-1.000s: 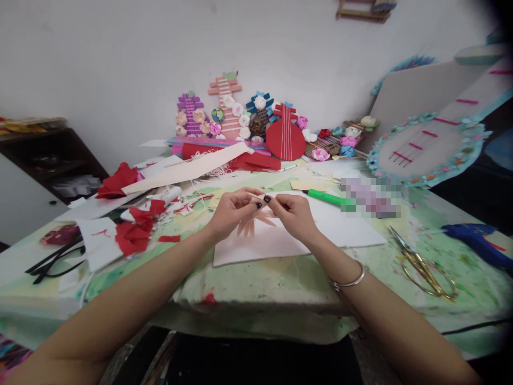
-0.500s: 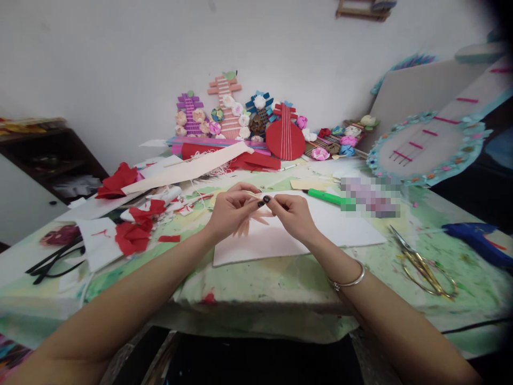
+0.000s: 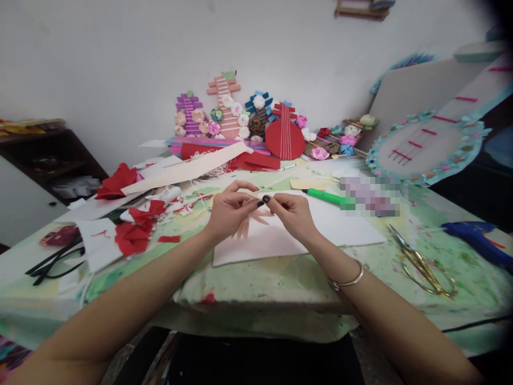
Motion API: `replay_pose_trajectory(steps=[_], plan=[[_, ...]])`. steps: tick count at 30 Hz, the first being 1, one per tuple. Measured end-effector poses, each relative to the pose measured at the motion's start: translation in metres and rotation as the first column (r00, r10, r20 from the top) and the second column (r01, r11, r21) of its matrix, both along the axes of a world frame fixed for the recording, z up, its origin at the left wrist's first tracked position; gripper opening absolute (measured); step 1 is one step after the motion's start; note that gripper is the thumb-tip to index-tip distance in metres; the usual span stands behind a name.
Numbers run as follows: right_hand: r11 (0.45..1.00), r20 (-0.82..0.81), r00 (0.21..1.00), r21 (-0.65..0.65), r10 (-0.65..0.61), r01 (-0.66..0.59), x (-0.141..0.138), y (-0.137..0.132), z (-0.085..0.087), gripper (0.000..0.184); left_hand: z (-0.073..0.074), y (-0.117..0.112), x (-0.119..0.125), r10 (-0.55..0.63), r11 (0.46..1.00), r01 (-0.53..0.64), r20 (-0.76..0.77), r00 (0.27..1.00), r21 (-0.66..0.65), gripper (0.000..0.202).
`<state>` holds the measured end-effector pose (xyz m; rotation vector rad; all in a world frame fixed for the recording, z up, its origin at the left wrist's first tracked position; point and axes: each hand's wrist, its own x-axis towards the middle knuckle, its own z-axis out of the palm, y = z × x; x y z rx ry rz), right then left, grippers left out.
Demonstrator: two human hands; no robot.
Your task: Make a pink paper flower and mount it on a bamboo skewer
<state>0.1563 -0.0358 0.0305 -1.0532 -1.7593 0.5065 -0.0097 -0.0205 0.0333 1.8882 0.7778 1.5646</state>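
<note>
My left hand (image 3: 230, 213) and my right hand (image 3: 292, 215) meet over a white board (image 3: 336, 227). Thumb and fingers are pinched on each, with the dark-nailed thumb tips almost touching. Something small and pale seems to be between the fingertips, too hidden to name. The left index finger is raised and curved above the pinch. Below the hands, peach-coloured, finger-like shapes (image 3: 254, 220) show on the board; whether they are paper pieces or shadows I cannot tell. A green-handled cutter (image 3: 326, 197) lies on the board's far edge, just beyond the right hand.
Gold-handled scissors (image 3: 422, 266) and a blue glue gun (image 3: 479, 240) lie on the right. Red crepe paper scraps (image 3: 134, 235), a white offcut (image 3: 99, 243) and black-framed glasses (image 3: 60, 262) lie on the left. Instrument-shaped crafts, one a red lute (image 3: 285, 136), stand against the wall.
The left index finger has lifted slightly away from the pinch. Both hands otherwise hold nearly the same place, and the objects on the table have not moved.
</note>
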Motion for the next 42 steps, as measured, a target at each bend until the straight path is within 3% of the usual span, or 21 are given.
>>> replay_pose_trajectory(steps=[11, 22, 27, 31, 36, 42], plan=[[0.998, -0.040, 0.999, -0.055, 0.036, -0.038, 0.006, 0.005, 0.001, 0.040, -0.001, 0.000, -0.003, 0.017, 0.999, -0.014, -0.066, 0.998, 0.037, 0.010], [0.991, -0.106, 0.990, -0.087, 0.093, -0.103, 0.010, 0.008, 0.002, 0.026, 0.002, -0.007, -0.001, -0.140, 0.990, 0.140, -0.035, 0.990, -0.001, 0.023], [0.991, -0.094, 0.990, -0.069, 0.105, -0.112, 0.011, 0.010, 0.001, 0.029, 0.004, -0.009, -0.002, -0.108, 0.994, 0.108, -0.064, 0.992, -0.001, 0.018], [0.998, -0.035, 0.997, 0.004, 0.063, -0.063, 0.010, 0.009, 0.001, 0.031, 0.003, -0.006, -0.004, -0.043, 0.998, 0.047, -0.117, 0.992, 0.037, 0.016], [0.982, 0.165, 0.984, 0.188, -0.066, 0.034, 0.007, 0.005, 0.001, 0.030, 0.001, -0.001, -0.008, -0.088, 0.996, 0.088, -0.099, 0.991, 0.000, 0.016], [0.975, 0.164, 0.985, 0.208, 0.049, -0.083, 0.012, 0.005, 0.003, 0.033, 0.005, -0.001, -0.008, -0.124, 0.986, 0.137, -0.141, 0.982, 0.091, 0.015]])
